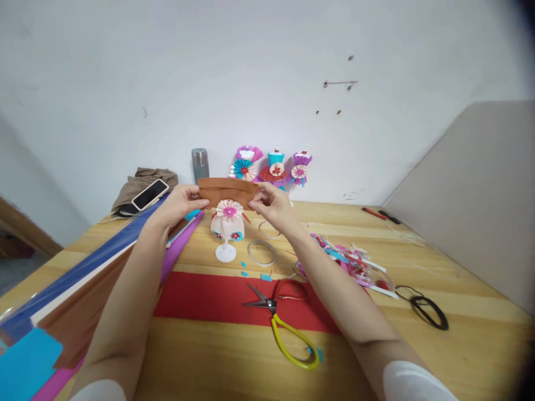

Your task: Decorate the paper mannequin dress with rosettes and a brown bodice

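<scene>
A folded strip of brown crepe paper [228,192] is stretched level between my two hands. My left hand [184,201] pinches its left end, and my right hand [273,205] pinches the right end. Just below and behind the strip stands a small white stand [225,253] with a round base. It wears a pale paper dress [225,227] trimmed with blue and red at the hem, and a pleated cream rosette [229,211] with a pink centre sits on its front. The strip hides the top of the stand.
Open scissors [271,306] lie on red paper [196,295] in front. Metal rings [262,253] and paper scraps [351,259] are to the right. Coloured paper rolls [104,273], a phone [150,194] and a flask [200,165] stand or lie left. Several dressed stands [276,167] line the wall.
</scene>
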Tool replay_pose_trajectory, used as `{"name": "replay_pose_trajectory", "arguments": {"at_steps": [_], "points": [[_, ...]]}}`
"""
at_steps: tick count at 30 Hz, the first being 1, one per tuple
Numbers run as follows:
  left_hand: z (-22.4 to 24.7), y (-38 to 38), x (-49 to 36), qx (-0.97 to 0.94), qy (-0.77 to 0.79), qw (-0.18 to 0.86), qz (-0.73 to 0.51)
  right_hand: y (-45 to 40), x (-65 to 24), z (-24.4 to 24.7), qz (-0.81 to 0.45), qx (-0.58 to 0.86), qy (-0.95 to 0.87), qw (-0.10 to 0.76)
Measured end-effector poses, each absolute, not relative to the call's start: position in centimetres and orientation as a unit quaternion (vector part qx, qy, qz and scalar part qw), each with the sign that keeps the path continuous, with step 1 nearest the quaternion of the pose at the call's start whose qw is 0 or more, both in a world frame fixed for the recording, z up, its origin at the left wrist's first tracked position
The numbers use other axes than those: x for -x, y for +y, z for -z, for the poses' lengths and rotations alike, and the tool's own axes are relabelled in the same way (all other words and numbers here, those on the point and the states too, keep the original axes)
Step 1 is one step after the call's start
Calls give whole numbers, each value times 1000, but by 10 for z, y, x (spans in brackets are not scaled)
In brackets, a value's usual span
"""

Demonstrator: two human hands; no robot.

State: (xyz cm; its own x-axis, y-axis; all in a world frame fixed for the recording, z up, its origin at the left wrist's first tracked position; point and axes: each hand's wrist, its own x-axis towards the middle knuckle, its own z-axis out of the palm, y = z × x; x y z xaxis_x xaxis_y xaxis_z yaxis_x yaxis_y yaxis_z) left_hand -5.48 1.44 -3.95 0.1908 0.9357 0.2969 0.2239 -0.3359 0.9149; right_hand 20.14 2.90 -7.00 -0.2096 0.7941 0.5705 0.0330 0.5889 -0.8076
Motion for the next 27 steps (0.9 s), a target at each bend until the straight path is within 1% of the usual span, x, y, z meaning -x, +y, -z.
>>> {"name": "replay_pose_trajectory", "arguments": {"at_steps": [6,14,23,27], "points": [[40,17,57,-677,441,384,-446,29,-200,72,-347,307,-681,567],[41,14,58,-676,405,417,-454,25,-199,65,-367,290,-697,543],[29,1,65,-726,377,430,-382,23,-197,69,-391,283,-685,545],[32,4,63,-710,392,420,-408,21,-196,70,-378,287,-698,536]]}}
